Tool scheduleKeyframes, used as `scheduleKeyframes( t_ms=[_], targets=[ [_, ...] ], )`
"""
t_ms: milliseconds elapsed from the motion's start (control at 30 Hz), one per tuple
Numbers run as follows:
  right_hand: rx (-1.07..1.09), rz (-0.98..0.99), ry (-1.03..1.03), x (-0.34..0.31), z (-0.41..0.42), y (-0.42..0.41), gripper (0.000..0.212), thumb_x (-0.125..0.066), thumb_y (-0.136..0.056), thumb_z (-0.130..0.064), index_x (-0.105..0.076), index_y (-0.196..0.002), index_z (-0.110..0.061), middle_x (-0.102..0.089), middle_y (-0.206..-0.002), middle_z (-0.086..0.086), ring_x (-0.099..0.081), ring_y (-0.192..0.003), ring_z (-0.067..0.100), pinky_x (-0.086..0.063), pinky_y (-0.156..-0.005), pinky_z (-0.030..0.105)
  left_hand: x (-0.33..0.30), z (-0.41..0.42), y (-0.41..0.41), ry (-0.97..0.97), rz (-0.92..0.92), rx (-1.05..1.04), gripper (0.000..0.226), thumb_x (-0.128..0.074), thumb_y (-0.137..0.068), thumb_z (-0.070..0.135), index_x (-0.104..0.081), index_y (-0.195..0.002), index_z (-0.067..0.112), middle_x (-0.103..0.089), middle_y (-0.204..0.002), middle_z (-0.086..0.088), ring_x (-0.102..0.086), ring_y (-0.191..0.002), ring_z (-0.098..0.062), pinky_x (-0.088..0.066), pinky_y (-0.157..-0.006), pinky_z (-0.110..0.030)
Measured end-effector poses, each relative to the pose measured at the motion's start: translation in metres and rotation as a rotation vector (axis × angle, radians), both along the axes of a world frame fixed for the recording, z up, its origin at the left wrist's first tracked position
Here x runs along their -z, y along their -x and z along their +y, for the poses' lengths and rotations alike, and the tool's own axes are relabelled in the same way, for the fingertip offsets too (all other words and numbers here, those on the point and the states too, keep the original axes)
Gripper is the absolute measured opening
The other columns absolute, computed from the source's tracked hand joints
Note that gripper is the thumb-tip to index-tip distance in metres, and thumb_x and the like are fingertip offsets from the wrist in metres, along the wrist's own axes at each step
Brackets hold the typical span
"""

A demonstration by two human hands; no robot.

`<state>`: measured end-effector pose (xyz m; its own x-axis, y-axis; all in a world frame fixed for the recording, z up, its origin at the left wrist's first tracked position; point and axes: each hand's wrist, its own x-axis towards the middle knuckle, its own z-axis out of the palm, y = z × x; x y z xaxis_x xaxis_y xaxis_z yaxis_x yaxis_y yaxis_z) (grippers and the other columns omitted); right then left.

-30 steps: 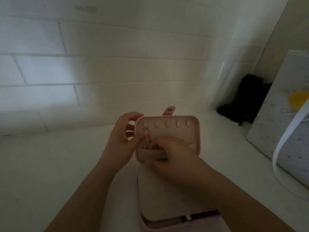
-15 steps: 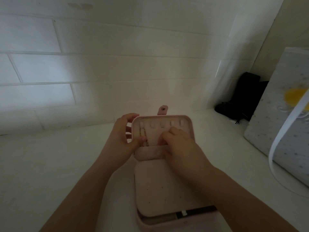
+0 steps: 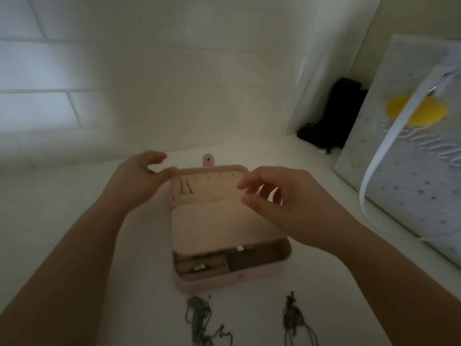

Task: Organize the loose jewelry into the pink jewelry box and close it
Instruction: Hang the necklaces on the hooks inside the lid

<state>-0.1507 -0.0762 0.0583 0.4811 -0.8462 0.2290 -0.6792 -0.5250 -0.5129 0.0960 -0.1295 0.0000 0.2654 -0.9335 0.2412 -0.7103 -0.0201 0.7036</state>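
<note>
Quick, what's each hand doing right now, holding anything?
Left hand: thumb and fingers pinch the left corner of the pink jewelry box lid.
Right hand: fingers loosely curled, holding nothing, in front of the lid.

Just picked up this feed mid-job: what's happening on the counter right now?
A person is filling an open pink jewelry box. The left hand holds the raised lid at its corner, where a gold chain hangs inside. The right hand hovers in front of the lid, holding nothing visible. Two dark chains lie loose in front of the box.
</note>
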Motion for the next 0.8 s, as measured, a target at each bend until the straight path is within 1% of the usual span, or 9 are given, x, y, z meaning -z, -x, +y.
scheduleKeyframes(
  t_ms=[100,167,300,400,500,567,633,700,800],
  targets=[
    [-0.109,0.011,-0.031,-0.003,0.030,0.013,0.012,-0.051,-0.078,-0.041,-0.059,-0.087,-0.043,-0.059,-0.073,-0.023,-0.056,-0.079,-0.004,-0.043,-0.068,0.007,-0.033,0.022,0.013,0.160,0.003,0.055,0.022,-0.062,-0.084,0.030,-0.063,-0.106,0.027,-0.065,-0.100,0.008,-0.054,-0.069,0.000,-0.043,-0.067,-0.023],
    [-0.173,0.037,-0.071,0.002,0.044,0.018,0.012,-0.054,-0.080,-0.038,-0.064,-0.087,-0.037,-0.060,-0.070,-0.022,-0.057,-0.076,-0.002,-0.042,-0.065,0.007,-0.050,0.053,0.028,0.222,-0.048,0.207,0.011,-0.061,-0.083,0.029,-0.063,-0.092,0.034,-0.064,-0.085,0.019,-0.055,-0.068,0.004,-0.041,-0.058,-0.008],
    [-0.267,0.215,-0.100,0.023,0.063,0.016,0.015,-0.058,-0.083,-0.041,-0.064,-0.096,-0.034,-0.059,-0.076,-0.019,-0.053,-0.068,0.000,-0.040,-0.060,0.010,-0.052,0.125,0.051,0.180,-0.220,0.579,0.006,-0.054,-0.079,0.039,-0.059,-0.082,0.042,-0.061,-0.084,0.020,-0.057,-0.070,-0.002,-0.043,-0.060,-0.007],
    [-0.347,0.362,-0.150,0.036,0.071,0.008,0.034,-0.060,-0.078,-0.052,-0.058,-0.108,-0.038,-0.058,-0.091,-0.018,-0.045,-0.068,-0.006,-0.037,-0.063,0.010,-0.030,0.158,0.056,0.076,-0.200,0.718,0.011,-0.053,-0.077,0.038,-0.062,-0.083,0.040,-0.062,-0.077,0.025,-0.057,-0.063,0.006,-0.038,-0.055,0.001],
    [-0.405,0.395,-0.204,0.043,0.077,0.002,0.050,-0.066,-0.070,-0.056,-0.052,-0.113,-0.036,-0.051,-0.096,-0.018,-0.040,-0.078,-0.001,-0.036,-0.066,0.013,0.002,0.170,0.058,0.019,-0.109,0.711,0.014,-0.056,-0.076,0.036,-0.068,-0.084,0.035,-0.067,-0.085,0.023,-0.061,-0.070,0.009,-0.042,-0.062,0.000],
    [-0.407,0.386,-0.170,0.045,0.080,0.000,0.040,-0.065,-0.075,-0.050,-0.053,-0.107,-0.030,-0.051,-0.099,-0.014,-0.040,-0.084,0.001,-0.034,-0.064,0.013,0.019,0.172,0.058,0.015,-0.079,0.671,0.015,-0.056,-0.076,0.034,-0.068,-0.085,0.033,-0.066,-0.090,0.023,-0.061,-0.077,0.013,-0.044,-0.067,-0.001],
    [-0.386,0.377,-0.112,0.048,0.080,0.001,0.022,-0.056,-0.085,-0.039,-0.056,-0.102,-0.025,-0.055,-0.105,-0.007,-0.049,-0.091,0.009,-0.035,-0.070,0.021,0.027,0.172,0.057,0.021,-0.069,0.642,0.013,-0.057,-0.075,0.035,-0.063,-0.086,0.035,-0.065,-0.086,0.022,-0.059,-0.077,0.014,-0.041,-0.067,0.001],
    [-0.364,0.405,-0.057,0.055,0.080,0.003,0.018,-0.047,-0.092,-0.032,-0.056,-0.103,-0.023,-0.055,-0.108,-0.005,-0.051,-0.097,0.012,-0.035,-0.073,0.023,0.030,0.171,0.056,0.024,-0.065,0.623,0.018,-0.058,-0.073,0.041,-0.057,-0.091,0.038,-0.062,-0.090,0.022,-0.057,-0.079,0.012,-0.040,-0.067,0.000],
    [-0.311,0.365,-0.056,0.060,0.077,0.012,0.007,-0.041,-0.094,-0.029,-0.049,-0.094,-0.029,-0.051,-0.099,-0.010,-0.047,-0.087,0.005,-0.031,-0.068,0.018,0.033,0.169,0.055,0.029,-0.136,0.614,0.033,-0.061,-0.066,0.051,-0.052,-0.096,0.043,-0.058,-0.093,0.030,-0.050,-0.087,0.020,-0.035,-0.073,0.004]
  ],
)
